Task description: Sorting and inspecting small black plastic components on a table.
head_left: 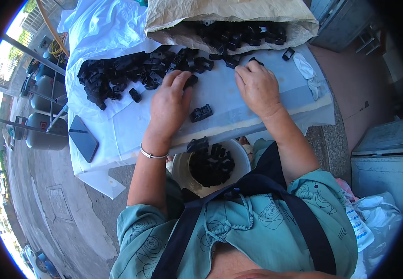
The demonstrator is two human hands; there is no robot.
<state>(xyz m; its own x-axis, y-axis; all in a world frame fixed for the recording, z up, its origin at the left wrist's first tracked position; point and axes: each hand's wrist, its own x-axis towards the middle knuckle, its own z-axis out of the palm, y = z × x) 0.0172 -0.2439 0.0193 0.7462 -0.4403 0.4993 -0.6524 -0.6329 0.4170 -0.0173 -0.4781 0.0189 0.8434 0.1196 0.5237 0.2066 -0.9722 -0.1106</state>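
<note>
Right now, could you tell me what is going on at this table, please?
A person sits at a table covered in white plastic sheet, both hands among small black plastic clips spread from an open brown paper sack. The left hand rests on a clip at the pile's edge; the right hand fingers another. One clip lies between the hands. A white bucket below the table edge holds more.

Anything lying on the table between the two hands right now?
In the head view, one loose black plastic part lies on the white sheet between the left hand and the right hand, touching neither.
</note>
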